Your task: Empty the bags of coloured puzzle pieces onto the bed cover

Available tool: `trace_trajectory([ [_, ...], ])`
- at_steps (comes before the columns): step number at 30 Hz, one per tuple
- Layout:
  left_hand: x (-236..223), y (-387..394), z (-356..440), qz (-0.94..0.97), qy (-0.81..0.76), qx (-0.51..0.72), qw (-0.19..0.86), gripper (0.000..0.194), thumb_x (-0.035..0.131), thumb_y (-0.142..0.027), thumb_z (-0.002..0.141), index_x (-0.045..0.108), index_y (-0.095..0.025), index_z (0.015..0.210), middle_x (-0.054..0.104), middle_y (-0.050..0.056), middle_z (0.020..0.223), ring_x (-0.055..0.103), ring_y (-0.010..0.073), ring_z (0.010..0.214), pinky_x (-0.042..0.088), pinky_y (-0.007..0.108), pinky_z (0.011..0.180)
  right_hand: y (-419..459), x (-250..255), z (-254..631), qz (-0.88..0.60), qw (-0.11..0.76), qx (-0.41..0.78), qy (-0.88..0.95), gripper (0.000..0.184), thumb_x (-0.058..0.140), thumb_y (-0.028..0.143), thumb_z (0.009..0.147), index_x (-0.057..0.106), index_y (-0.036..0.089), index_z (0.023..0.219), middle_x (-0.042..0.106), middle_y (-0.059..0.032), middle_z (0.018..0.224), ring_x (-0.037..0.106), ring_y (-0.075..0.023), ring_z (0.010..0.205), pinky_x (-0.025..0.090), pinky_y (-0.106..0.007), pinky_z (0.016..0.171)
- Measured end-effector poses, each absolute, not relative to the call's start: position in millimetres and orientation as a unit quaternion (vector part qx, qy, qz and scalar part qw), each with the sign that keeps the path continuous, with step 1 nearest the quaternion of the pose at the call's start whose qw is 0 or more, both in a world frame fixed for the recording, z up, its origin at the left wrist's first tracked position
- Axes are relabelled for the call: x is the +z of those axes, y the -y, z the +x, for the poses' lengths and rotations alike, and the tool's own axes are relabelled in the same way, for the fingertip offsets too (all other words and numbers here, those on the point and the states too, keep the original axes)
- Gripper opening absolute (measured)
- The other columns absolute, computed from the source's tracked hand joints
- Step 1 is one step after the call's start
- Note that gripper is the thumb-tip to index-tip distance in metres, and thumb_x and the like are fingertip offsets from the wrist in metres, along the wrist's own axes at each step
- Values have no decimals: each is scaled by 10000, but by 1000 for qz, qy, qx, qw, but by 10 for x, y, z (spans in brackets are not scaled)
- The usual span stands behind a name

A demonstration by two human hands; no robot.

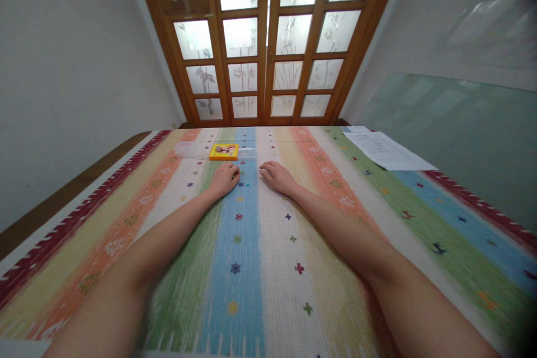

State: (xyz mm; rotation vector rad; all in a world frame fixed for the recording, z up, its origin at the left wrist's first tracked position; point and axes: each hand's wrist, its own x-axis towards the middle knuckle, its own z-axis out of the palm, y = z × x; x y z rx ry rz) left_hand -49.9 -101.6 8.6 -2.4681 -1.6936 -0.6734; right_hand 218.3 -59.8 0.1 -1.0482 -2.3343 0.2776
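Observation:
My left hand point(225, 180) rests on the striped tablecloth point(239, 246), its fingers loosely curved and apart from the thumb. Just beyond it lies a flat yellow box point(224, 152) with a printed picture and red marks on top. Clear plastic point(188, 150) lies flat at the box's left and also shows at its right. To the right, my right hand point(277, 177) lies on the cloth, fingers a little bent and spread, with nothing visible in them. A gap separates the two hands. A tiny teal speck point(247, 185) is between them; I cannot tell whether it is printed.
White sheets of paper point(386, 150) lie at the table's far right edge. Beyond the table stand wooden doors point(266, 67) with frosted panes. A wall point(75, 56) is at the left, and a pale green panel point(457, 128) leans or hangs along the right.

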Motion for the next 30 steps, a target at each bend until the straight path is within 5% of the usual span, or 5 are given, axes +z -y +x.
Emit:
trace_trajectory([
  [6,81,1007,-628,-809,540,-233,18,101,594,-256,946,674,-211,904,640,79,963,595,260,968,480,395,882,836,117,1994,-284,225,85,928,175,599,297,1017,735,204,1074,695,-97,1097,620,-237,1073,476,-378,974],
  [12,123,1077,-552,-794,562,-231,28,120,604,-289,953,694,-211,940,662,95,1013,601,274,1030,472,419,945,880,100,1878,-200,222,101,949,293,591,243,1014,719,252,1277,684,-96,1281,610,-250,1195,450,-425,1059],
  [20,152,1273,-262,-805,558,-194,53,322,683,-525,914,680,-229,1041,653,97,1087,590,301,1085,445,443,972,609,-3,2030,-359,312,145,867,246,536,190,1017,769,187,1097,749,-97,1118,665,-222,1067,490,-366,991],
  [30,171,1154,-303,-758,622,-178,81,186,606,-383,981,682,-213,971,654,116,1065,573,302,1099,430,441,979,587,-1,2056,-361,294,136,874,214,569,236,1017,780,204,1026,761,-82,1048,659,-213,1000,466,-331,936],
])
